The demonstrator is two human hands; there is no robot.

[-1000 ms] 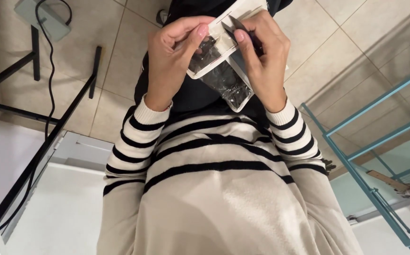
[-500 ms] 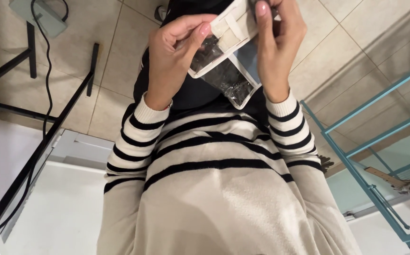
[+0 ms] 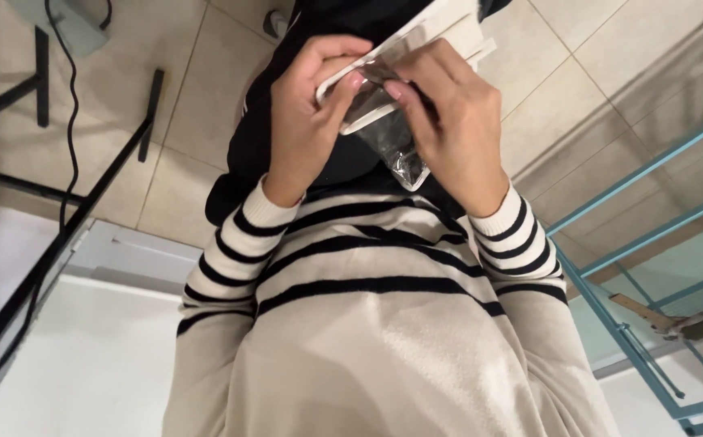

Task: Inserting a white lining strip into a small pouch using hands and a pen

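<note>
Clear plastic packet (image 3: 396, 146), white-edged: grasped at its top by left hand (image 3: 307, 121) and right hand (image 3: 452, 121). Held over tiled floor (image 3: 181, 121). Striped sweater (image 3: 367, 324) below.

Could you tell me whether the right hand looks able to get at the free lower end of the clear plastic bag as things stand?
Probably yes. The right hand already grips the clear plastic bag near its top, opposite the left hand. The lower end hangs free beside the right palm, with nothing covering it.
</note>
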